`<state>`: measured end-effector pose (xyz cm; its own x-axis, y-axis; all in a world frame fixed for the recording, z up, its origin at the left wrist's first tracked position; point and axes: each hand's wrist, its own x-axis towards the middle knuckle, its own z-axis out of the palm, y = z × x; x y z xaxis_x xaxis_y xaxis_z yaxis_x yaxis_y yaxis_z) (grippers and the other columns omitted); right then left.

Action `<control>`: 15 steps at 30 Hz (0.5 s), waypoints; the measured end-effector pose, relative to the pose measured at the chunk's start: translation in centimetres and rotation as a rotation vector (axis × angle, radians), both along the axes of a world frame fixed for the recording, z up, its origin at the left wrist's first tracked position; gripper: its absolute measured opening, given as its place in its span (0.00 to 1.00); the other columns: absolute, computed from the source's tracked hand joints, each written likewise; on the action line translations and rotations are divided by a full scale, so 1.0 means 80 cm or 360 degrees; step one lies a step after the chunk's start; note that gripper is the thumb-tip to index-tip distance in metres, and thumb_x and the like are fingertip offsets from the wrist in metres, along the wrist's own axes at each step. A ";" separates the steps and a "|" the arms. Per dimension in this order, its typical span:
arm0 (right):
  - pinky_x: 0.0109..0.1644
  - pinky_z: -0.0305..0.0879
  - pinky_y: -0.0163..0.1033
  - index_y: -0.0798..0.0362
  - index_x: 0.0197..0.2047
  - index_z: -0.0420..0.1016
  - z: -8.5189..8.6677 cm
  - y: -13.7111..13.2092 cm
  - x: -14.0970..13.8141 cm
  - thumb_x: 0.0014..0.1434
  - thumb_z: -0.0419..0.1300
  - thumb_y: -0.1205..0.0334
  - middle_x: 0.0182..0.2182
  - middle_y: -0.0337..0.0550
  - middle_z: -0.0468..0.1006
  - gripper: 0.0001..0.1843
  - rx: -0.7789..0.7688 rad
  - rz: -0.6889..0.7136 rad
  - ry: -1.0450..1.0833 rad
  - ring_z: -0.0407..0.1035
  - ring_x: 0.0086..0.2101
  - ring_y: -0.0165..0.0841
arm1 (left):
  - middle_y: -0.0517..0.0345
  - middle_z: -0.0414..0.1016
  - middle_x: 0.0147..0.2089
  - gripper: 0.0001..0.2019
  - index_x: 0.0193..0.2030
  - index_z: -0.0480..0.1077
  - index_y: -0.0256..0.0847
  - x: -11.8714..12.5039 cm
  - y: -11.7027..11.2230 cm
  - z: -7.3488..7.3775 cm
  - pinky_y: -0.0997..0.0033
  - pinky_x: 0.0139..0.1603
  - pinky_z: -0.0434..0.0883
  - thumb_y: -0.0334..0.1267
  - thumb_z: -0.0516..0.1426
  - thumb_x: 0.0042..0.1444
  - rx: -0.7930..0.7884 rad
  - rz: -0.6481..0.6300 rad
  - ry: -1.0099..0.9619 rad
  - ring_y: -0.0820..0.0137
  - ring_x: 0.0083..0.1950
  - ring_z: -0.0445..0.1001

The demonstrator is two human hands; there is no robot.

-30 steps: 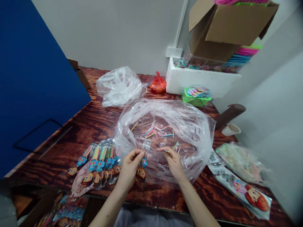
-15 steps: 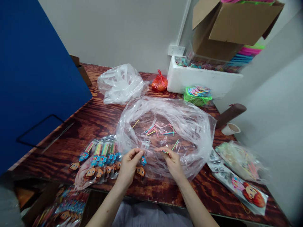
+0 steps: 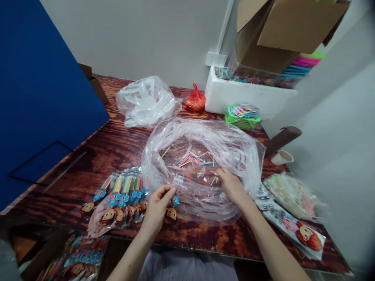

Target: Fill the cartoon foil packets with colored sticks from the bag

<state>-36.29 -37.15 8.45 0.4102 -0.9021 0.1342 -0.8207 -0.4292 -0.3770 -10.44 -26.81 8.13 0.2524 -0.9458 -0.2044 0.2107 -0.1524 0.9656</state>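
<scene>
At far left a blue panel stands over the counter, a black wire loop at its lower part. Below the counter's front edge lies a pile of packets. On the counter, near that edge, filled packets overlap in a row, each showing coloured sticks and a cartoon face, with a pink cloth under some of them. Behind, toward the wall, sits a crumpled clear bag.

The left hand comes next, thumb and finger pinching a single packet whose cartoon face hangs beside the palm. Just beyond it a large plastic sheet is spread in a ring, with loose sticks scattered in its middle. Behind the ring is a red bag.

The right hand reaches over the ring's right part, fingertips drawn together just beside a green stick; whether it grips one cannot be told.

Farther right, at the back, are a foam box, a carton above it and a green basket in front; then a brown flask, a paper cup, a bag of sticks and a larger packet.
</scene>
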 end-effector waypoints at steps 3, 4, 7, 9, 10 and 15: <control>0.38 0.55 0.38 0.52 0.42 0.69 -0.009 -0.007 -0.009 0.60 0.49 0.77 0.38 0.46 0.70 0.13 -0.0081 0.0170 0.0581 0.65 0.34 0.35 | 0.62 0.68 0.28 0.12 0.32 0.72 0.37 -0.002 0.000 -0.001 0.77 0.32 0.63 0.45 0.63 0.53 -0.0005 -0.0011 -0.0007 0.75 0.30 0.64; 0.38 0.55 0.38 0.53 0.42 0.68 -0.012 -0.007 -0.008 0.59 0.50 0.77 0.38 0.46 0.69 0.13 -0.0109 0.0219 0.0671 0.65 0.35 0.35 | 0.62 0.68 0.28 0.12 0.31 0.72 0.37 -0.003 0.000 -0.001 0.77 0.31 0.63 0.45 0.63 0.52 -0.0006 -0.0007 -0.0008 0.75 0.30 0.64; 0.41 0.56 0.39 0.54 0.41 0.68 -0.021 -0.007 -0.005 0.59 0.50 0.77 0.40 0.49 0.69 0.12 -0.0187 0.0279 0.0727 0.65 0.39 0.38 | 0.62 0.68 0.27 0.13 0.31 0.72 0.37 -0.003 0.002 0.001 0.77 0.31 0.63 0.46 0.63 0.52 0.0000 0.0008 -0.0010 0.74 0.29 0.64; 0.43 0.57 0.40 0.54 0.40 0.68 -0.023 -0.012 -0.008 0.58 0.49 0.77 0.41 0.50 0.70 0.12 -0.0226 0.0225 0.0590 0.64 0.41 0.39 | 0.61 0.68 0.28 0.13 0.32 0.73 0.37 -0.002 0.004 0.001 0.76 0.32 0.64 0.46 0.63 0.52 -0.0001 0.0013 -0.0012 0.74 0.30 0.64; 0.44 0.58 0.41 0.53 0.39 0.68 -0.022 -0.016 -0.010 0.59 0.49 0.76 0.41 0.50 0.70 0.12 -0.0228 0.0170 0.0443 0.64 0.42 0.40 | 0.61 0.69 0.28 0.13 0.32 0.73 0.37 -0.001 0.004 0.001 0.76 0.32 0.64 0.46 0.63 0.52 -0.0002 0.0014 -0.0011 0.73 0.31 0.65; 0.40 0.63 0.42 0.52 0.34 0.66 -0.012 -0.013 0.002 0.62 0.50 0.59 0.29 0.43 0.74 0.08 0.0354 -0.0194 -0.0994 0.68 0.32 0.38 | 0.61 0.70 0.30 0.11 0.33 0.74 0.37 0.001 0.004 0.000 0.76 0.34 0.65 0.44 0.63 0.52 0.0007 0.0016 -0.0002 0.73 0.32 0.66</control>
<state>-36.15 -38.18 7.53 0.2091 -0.9707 0.1189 -0.4575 -0.2045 -0.8653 -10.38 -26.47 8.13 0.2622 -0.9422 -0.2084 0.2110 -0.1548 0.9652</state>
